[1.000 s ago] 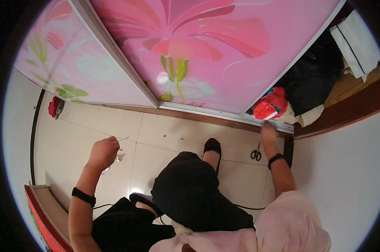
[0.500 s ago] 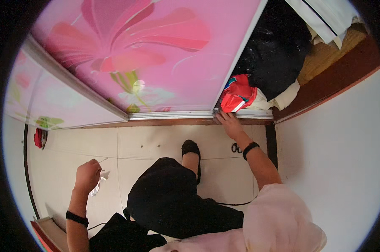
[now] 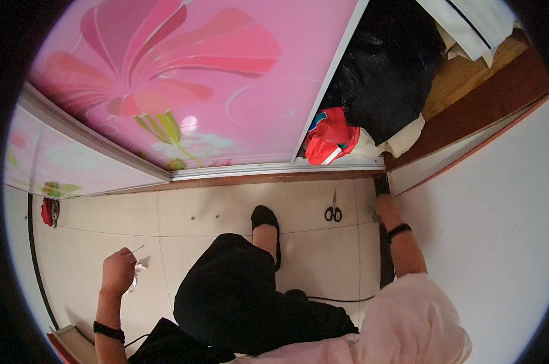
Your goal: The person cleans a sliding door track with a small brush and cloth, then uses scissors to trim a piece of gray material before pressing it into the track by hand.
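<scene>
My left hand [image 3: 118, 271] is closed, held over the floor at the left. A thin white stick [image 3: 138, 249] pokes out of its fingers. Beside it shows a crumpled whitish wrapper or tissue [image 3: 135, 282]; whether the hand holds that too is unclear. My right hand [image 3: 388, 208] is low at the right, against the dark skirting strip [image 3: 387, 261] where floor and wall meet. Its fingers are smeared and partly hidden, so anything in them cannot be made out. Black-handled scissors [image 3: 333, 212] lie on the tiles left of it, blades pointing toward the wardrobe.
A pink flowered sliding door [image 3: 226, 115] stands ahead on a metal track [image 3: 238, 171]. In the gap at its right lie black clothing [image 3: 383, 79] and a red garment [image 3: 332, 136]. A white wall [image 3: 481, 230] bounds the right. A dark cable [image 3: 341, 299] crosses the floor.
My right hand has left the door track by the red garment and moved right and nearer, to the skirting strip. The scissors now show whole. My left hand has shifted slightly lower.
</scene>
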Demonstrator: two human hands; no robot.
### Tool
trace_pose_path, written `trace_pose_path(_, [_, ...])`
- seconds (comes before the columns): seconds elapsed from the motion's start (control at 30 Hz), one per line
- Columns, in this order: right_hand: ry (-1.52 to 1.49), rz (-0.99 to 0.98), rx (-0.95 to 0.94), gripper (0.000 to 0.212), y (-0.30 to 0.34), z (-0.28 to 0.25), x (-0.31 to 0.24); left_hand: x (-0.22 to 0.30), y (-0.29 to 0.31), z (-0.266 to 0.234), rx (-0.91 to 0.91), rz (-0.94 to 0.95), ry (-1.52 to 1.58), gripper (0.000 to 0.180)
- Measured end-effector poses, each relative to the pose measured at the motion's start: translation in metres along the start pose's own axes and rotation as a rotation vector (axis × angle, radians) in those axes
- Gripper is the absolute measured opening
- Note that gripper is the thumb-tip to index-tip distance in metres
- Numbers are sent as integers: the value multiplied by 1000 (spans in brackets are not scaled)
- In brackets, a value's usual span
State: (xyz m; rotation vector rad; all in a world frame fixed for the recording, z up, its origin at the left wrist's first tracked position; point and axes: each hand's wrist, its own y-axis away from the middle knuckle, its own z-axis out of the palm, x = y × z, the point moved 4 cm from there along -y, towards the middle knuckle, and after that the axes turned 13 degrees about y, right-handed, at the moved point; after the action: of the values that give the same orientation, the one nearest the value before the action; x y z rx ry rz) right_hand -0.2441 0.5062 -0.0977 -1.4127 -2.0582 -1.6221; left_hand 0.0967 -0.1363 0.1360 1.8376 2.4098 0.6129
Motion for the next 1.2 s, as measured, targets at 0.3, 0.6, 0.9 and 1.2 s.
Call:
trace_pose_path(0.3, [-140,269,890,27,34,-109,34,-1,4,2,21,-15,59,2])
trace_pose_path(0.6, [-297,424,490,45,-22,-81,7,1,-4,4,18,-17,71,3])
trace_pose_path(0.9, [-890,-353,982,32,56,-157,-30,2,-5,10,-73,-111,51,3])
trace_pose_path(1.2, [-482,282,971,32,1,-156,-68,7,-8,14,-71,-16,-37,4])
